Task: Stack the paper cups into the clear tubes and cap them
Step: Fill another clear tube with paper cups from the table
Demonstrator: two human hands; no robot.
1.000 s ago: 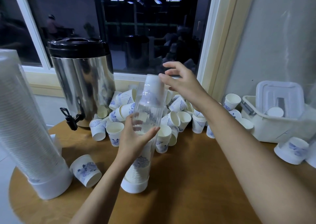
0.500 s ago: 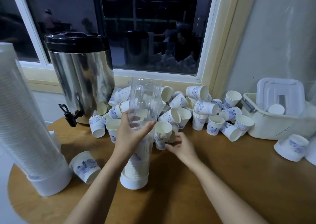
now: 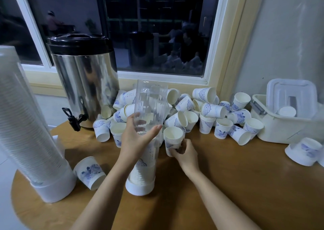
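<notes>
Head view: our left hand (image 3: 138, 140) still wraps the clear tube (image 3: 149, 106) about halfway up, thumb on the near side and fingers behind it. The tube stands upright at centre frame on its white cap (image 3: 139, 187), on the wooden table (image 3: 228, 177), with cups stacked inside its lower part. A second ago our right hand (image 3: 185, 155) was up at the tube's open top. Half a second ago it was reaching low with loose fingers. Now it curls around the bottom of a nested stack of paper cups (image 3: 172, 138), mouth up, just right of the tube. We cannot tell whether that stack has left the table. The loose cup pile (image 3: 210, 110) behind lies as before, between the steel urn (image 3: 87, 82) at upper left and the white bin (image 3: 280, 126) at right.
</notes>
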